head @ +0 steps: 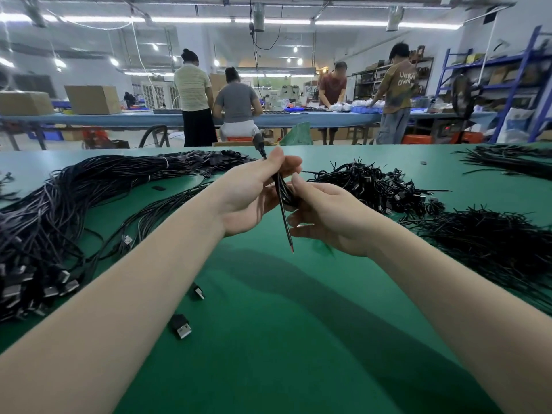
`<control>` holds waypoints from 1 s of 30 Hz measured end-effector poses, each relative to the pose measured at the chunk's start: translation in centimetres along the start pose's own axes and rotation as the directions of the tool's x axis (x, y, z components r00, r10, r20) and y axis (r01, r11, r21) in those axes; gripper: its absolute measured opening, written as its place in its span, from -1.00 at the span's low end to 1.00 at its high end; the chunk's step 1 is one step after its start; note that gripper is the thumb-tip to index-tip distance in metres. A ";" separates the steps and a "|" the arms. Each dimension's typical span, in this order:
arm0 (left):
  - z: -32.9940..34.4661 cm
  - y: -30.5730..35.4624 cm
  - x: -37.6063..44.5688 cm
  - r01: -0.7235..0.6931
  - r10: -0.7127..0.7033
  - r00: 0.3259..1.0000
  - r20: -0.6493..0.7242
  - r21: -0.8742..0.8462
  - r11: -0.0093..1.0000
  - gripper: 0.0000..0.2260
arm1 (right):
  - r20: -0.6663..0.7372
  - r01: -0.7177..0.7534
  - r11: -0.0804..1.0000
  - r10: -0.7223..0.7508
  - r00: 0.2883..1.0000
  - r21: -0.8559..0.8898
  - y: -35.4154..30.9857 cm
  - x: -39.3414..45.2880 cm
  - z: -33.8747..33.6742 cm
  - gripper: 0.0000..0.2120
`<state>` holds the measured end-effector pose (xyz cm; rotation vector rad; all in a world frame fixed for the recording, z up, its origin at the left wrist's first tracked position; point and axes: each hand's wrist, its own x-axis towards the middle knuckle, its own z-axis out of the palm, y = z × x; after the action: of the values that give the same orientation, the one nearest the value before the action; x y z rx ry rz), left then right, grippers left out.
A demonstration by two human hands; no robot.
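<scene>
1. L hand [254, 195]: mid frame, held above the table. Fingers curled, thumb + forefinger pinching a black cable [286, 225] near its upper stretch.
2. R hand [328, 219]: just at 3 o'clock of L hand. Fingers curled in, thumb up. Thumb + fingertips grip the looped part of the cable, betw. both hands.
3. Cable: plug end [258, 143] sticks up at 12 o'clock past the L thumb. Free end hangs toward 6 o'clock, a bit tilted, w/ a red bare tip. It's clear of the green mat [283, 339].
4. Big cable bundle [74, 204]: on the mat at 9 o'clock of the hands, tied w/ a pale band. Its plug ends fan out toward 8 o'clock.
5. Pile of coiled cables [373, 186]: at 3 o'clock, near R hand, not touching it.
6. Heap of thin black strands [493, 243]: at 4 o'clock, beyond R forearm. Can't tell what they are.
7. Loose USB plug [182, 327]: at 7 o'clock, under the L forearm. A smaller plug [198, 291] lies near it, toward 1 o'clock.
8. Far bundle [513, 159]: at 2 o'clock, mat's far edge.
9. Blue bench [134, 118]: at 12 o'clock in the bkgd, w/ four people working at it.
</scene>
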<state>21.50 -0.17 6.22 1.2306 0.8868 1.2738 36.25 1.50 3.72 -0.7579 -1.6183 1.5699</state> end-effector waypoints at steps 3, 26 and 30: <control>0.1 -0.3 -0.1 -0.021 0.027 0.999 -0.036 0.168 0.986 -0.66 | 0.044 0.064 0.960 -0.054 0.998 -0.272 -0.2 -0.3 0.4 -0.68; 0.4 -8.6 -0.8 -0.042 0.617 0.767 0.176 0.973 -0.225 -0.51 | 0.013 0.013 0.126 -0.002 1.000 -0.992 0.8 0.4 -2.6 -0.65; 1.2 -8.6 -1.2 -0.144 0.549 0.690 0.472 0.832 -0.535 -0.88 | 0.102 0.088 0.102 0.137 0.985 -0.991 0.1 -2.2 -4.7 -0.69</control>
<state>24.21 -0.51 -2.10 3.2495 2.0748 0.9729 41.31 2.28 3.23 -1.3284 -2.8120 0.1861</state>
